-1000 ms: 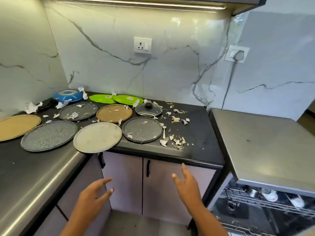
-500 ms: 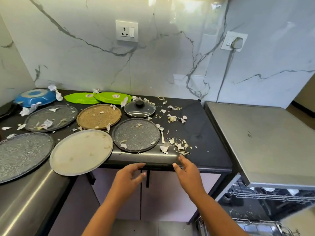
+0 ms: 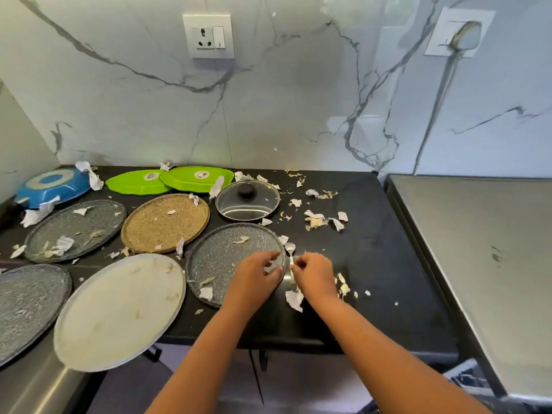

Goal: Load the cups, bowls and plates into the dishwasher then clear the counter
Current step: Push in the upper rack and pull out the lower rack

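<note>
Scraps of torn white paper [image 3: 294, 300] litter the black bench [image 3: 388, 264]. At its front, the left hand [image 3: 257, 274] curls over the right rim of the round grey speckled plate [image 3: 221, 258]. The right hand [image 3: 315, 274] curls just beside it, over a small metal spoon [image 3: 290, 248]. Whether either hand grips anything, I cannot tell.

You had seven flat plates on the table [image 3: 373, 264]: three grey speckled plates [image 3: 74, 230], two green plates [image 3: 137, 182], one tan plate [image 3: 165, 222] and one white plate [image 3: 119, 312]. Beside them you had one blue pan [image 3: 52, 185], one glass lid [image 3: 247, 200] and one spoon [image 3: 290, 249]. The torn scraps [image 3: 313, 218] were too many to count exactly; there were dozens. On the wall behind you had two sockets [image 3: 208, 35]. Your left grip [image 3: 257, 273] and right grip [image 3: 315, 274] made two grips in view.
</note>
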